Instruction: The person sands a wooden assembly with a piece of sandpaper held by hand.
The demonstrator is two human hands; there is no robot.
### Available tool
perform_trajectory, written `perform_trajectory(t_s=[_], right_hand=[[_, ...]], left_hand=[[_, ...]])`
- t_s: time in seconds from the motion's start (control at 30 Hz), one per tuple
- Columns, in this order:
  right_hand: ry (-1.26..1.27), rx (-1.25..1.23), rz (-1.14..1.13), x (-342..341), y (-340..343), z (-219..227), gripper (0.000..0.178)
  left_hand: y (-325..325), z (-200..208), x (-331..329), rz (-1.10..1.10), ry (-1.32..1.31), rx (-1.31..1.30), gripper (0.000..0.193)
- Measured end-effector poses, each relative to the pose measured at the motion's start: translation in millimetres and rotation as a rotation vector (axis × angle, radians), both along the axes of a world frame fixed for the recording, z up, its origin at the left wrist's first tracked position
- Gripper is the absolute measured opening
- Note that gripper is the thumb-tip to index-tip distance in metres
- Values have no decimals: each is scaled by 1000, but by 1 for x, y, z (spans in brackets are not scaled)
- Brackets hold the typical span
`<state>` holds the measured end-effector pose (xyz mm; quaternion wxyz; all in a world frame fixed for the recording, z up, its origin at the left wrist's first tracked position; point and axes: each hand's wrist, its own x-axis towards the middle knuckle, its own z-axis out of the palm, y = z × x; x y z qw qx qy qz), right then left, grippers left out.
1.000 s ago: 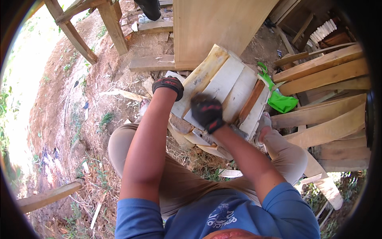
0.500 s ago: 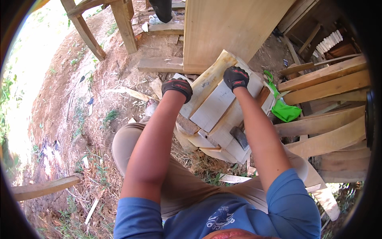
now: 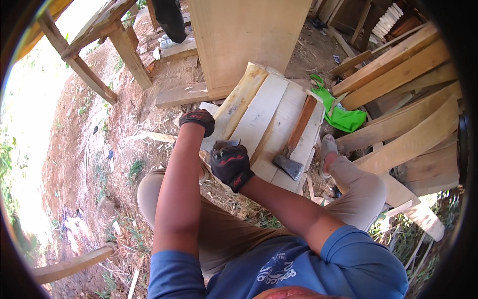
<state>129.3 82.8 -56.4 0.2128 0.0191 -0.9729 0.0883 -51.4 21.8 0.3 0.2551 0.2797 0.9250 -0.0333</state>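
Pale wooden boards (image 3: 256, 117) lie side by side in front of me, one with a yellowish, rough edge. My left hand (image 3: 197, 120), in a black glove with red marks, is closed at their left edge; whatever it may grip is hidden. Closer to me, my right hand (image 3: 230, 162), gloved alike, is curled over the near left end of the boards. A small greyish-brown edge shows by its fingers, too little to name. A hatchet (image 3: 289, 166) with a reddish-brown wooden handle (image 3: 301, 122) rests on the boards' right side.
Behind the boards stands a large upright wooden panel (image 3: 244, 45). A green bag (image 3: 346, 118) lies to the right, beside stacked planks (image 3: 403, 132). At the far left is a timber frame (image 3: 124, 52). Another person's dark-clad leg (image 3: 169, 20) shows at the back.
My right hand has come back toward me and left, from the boards' far end to their near end, uncovering the hatchet's handle. My left hand sits slightly further left. The view has shifted.
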Motion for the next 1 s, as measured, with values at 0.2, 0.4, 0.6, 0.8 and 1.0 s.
perform_trajectory(t_s=[0.2,0.4,0.6,0.8,1.0], right_hand=[[182,103,-26,-32,53,-32,18],[-187,115,-292,-101,183,-26,31],[-348,137,-546,-149,304,-21,39],[-391,114,-617,-181,303,-7,37],[-388,137,-508,-201,295,-10,37]], left_hand=[[8,13,3,-5,-85,-150,39],[4,8,8,4,18,-122,38],[10,6,10,72,-9,-46,40],[19,8,10,111,-102,-127,43],[21,9,9,112,-64,-80,42]])
